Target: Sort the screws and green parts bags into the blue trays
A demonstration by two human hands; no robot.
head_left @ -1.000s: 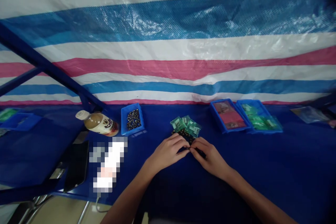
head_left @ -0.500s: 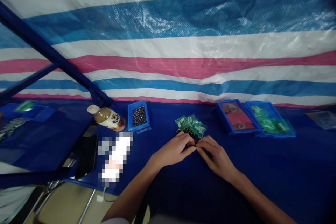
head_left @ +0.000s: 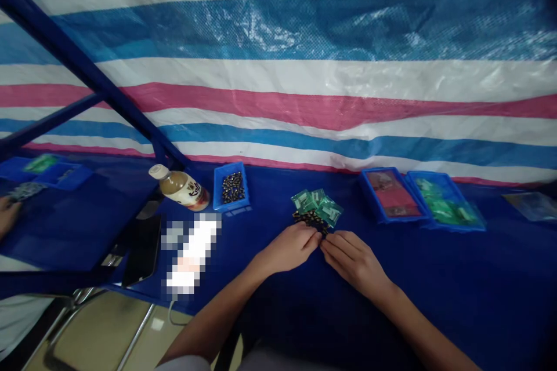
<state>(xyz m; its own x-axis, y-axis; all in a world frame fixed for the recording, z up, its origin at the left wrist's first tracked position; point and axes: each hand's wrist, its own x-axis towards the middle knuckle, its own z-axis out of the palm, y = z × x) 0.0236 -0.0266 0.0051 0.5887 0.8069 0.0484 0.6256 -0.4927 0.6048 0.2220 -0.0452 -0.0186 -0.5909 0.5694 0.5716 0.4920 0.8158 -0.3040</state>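
My left hand is closed, its thumb and fingertips pressed together at the near edge of a pile of small black-and-gold parts. Meeting it from the right, my right hand is closed too, fingers bent inward. The fingertips of both hands nearly touch. Whatever they pinch is too small and too covered to make out. Just beyond the pile lie several green packets with pale labels, partly overlapping one another and the parts.
Left of the pile stand a blue bin of small metal parts and a drink bottle. A dark phone-like slab lies nearer. To the right are a bin with red contents and one of green packets. Another person's hand shows far left.
My left fingers have curled in more tightly, and my right fingers have drawn closer together. At the far left another person's hand has come into view. The camera view has tilted slightly.
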